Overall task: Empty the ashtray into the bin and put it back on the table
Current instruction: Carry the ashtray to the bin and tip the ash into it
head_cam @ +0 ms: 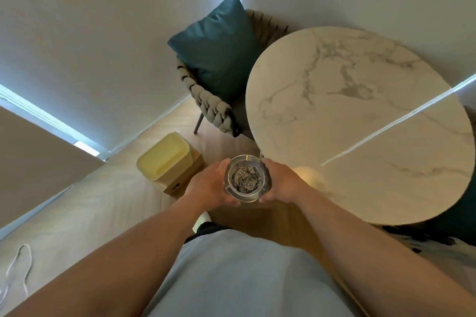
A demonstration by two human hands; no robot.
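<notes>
A round glass ashtray (246, 178) with grey ash in its bowl is held level in the air between both hands. My left hand (211, 185) grips its left side and my right hand (279, 184) grips its right side. It hangs over the wooden floor, just left of the round white marble table (360, 121). The yellow bin (167, 157) with its lid down stands on the floor to the left of the ashtray, beyond my left hand.
A woven chair (213, 105) with a teal cushion (219, 51) stands behind the bin, against the table's left edge. Curtains hang along the walls. A white cord (18, 267) lies on the floor at the lower left.
</notes>
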